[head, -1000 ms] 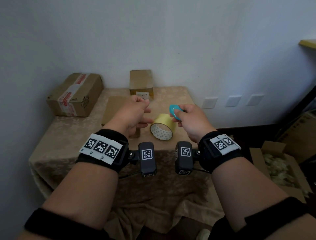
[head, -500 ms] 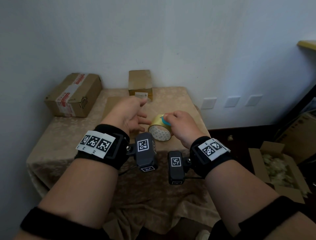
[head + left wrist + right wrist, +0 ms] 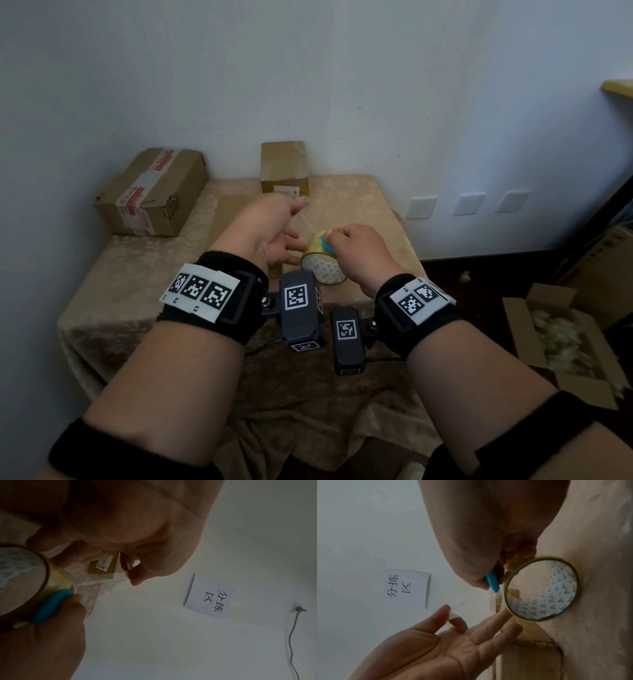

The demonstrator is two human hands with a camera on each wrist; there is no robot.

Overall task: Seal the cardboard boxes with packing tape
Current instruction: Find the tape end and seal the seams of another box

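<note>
While you work at the cloth-covered table, this is how things lie.

Table: your table [image 3: 144, 274] stands in a corner of pale walls, draped in a beige patterned cloth [image 3: 308, 394] that hangs in folds over the near edge.
Tape: the roll [image 3: 323, 265] lies on its side near the table's middle, its hole facing you, with a blue triangle print inside the core.
Strip: a clear strip [image 3: 102, 582] runs from the roll up to your left fingertips.
Left hand: your left hand [image 3: 270, 233] pinches the strip's end between thumb and forefinger; the other fingers are spread, and one touches the roll's rim.
Right hand: your right hand [image 3: 359, 253] grips a blue cutter [image 3: 49, 607] and holds it against the roll where the strip leaves it.
Boxes: a taped box [image 3: 150, 192] sits at the back left edge; a small box [image 3: 284, 168] stands against the back wall; a flat box [image 3: 226, 216] lies under your left hand.
Room: a paper sign [image 3: 208, 597] with printed characters hangs on the wall, near a plugged-in cable [image 3: 291, 628].
Wall plates: three switch plates [image 3: 467, 204] sit low on the right wall.
Floor: an open carton [image 3: 561, 346] of pale filling stands on the dark floor to your right.
</note>
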